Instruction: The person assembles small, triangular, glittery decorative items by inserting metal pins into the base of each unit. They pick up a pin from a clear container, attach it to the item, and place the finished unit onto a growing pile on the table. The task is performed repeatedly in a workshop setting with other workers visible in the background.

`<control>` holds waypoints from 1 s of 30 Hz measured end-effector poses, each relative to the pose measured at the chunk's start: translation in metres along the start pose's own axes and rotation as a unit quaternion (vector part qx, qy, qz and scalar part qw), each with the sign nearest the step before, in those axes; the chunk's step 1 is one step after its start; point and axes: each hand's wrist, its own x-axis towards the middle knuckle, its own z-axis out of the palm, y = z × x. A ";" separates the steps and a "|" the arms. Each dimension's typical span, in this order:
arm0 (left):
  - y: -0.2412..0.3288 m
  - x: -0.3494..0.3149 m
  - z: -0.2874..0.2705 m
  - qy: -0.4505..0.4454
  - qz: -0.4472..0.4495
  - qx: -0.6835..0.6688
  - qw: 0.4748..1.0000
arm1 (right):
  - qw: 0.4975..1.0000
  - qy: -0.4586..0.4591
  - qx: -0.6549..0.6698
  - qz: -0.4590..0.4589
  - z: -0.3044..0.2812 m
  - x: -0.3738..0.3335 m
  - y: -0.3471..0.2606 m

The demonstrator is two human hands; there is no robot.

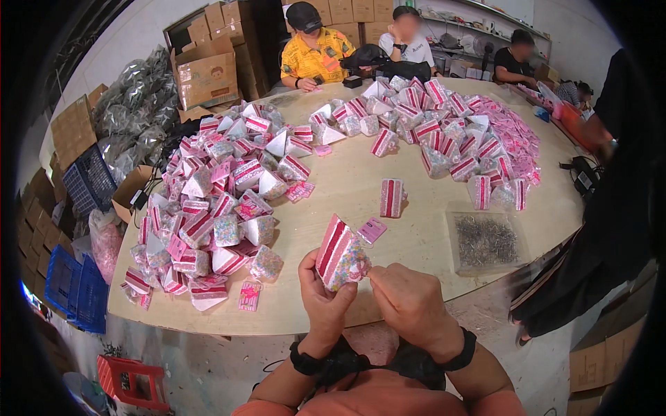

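My left hand (323, 305) is wrapped round a toy cake slice (341, 258), raised over the table's near edge. One face is striped red, pink and white; the other is covered in pastel sprinkles. Fingers pinched together, my right hand (415, 305) touches the slice's lower right corner; whatever small thing it grips there is hidden. Just beyond the slice lies a pink card (372, 230), and behind that another cake slice (393, 198) stands alone. A clear tray (454, 260) of small metal pins sits to the right of my hands.
Heaped cake slices (229, 173) cover the table's left side; another heap (444, 128) fills the far right, beside a pile of pink cards (510, 132). Several people sit beyond the table. Someone in dark clothes (590, 229) stands at its right edge. A red stool (132, 380) is at lower left.
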 end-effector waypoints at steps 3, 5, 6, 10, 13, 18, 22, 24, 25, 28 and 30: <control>-0.001 0.001 -0.001 -0.006 0.003 0.012 1.000 | 1.000 -0.013 -0.006 0.003 -0.001 0.000 0.002; -0.004 0.002 -0.005 -0.022 0.009 0.024 0.999 | 1.000 -0.020 -0.007 0.005 -0.002 0.000 0.002; -0.004 0.003 -0.007 -0.030 0.012 0.031 0.999 | 1.000 -0.018 -0.008 0.005 -0.001 0.000 0.003; -0.004 0.003 -0.005 -0.030 0.009 0.030 0.999 | 1.000 -0.024 -0.014 0.003 -0.001 0.000 0.004; -0.004 0.004 -0.005 -0.032 0.011 0.027 0.999 | 0.999 -0.031 -0.018 0.005 -0.001 0.000 0.006; -0.005 0.004 -0.005 -0.039 0.014 0.023 0.999 | 0.999 -0.032 -0.018 -0.003 -0.002 0.000 0.007; -0.005 0.003 -0.005 -0.039 0.022 0.043 0.998 | 0.999 -0.031 -0.029 -0.019 -0.003 0.001 0.006; -0.004 0.004 -0.005 -0.039 0.026 0.058 0.997 | 0.999 -0.031 -0.025 -0.011 -0.003 0.001 0.006; -0.004 0.004 -0.004 -0.039 0.027 0.063 0.997 | 0.999 -0.031 -0.021 -0.004 -0.003 0.001 0.006; -0.004 0.003 -0.004 -0.040 0.031 0.084 0.995 | 1.000 -0.021 -0.021 0.003 -0.002 -0.001 0.006; -0.003 0.002 -0.005 -0.035 0.038 0.108 0.993 | 1.000 -0.017 -0.021 0.000 -0.001 -0.001 0.006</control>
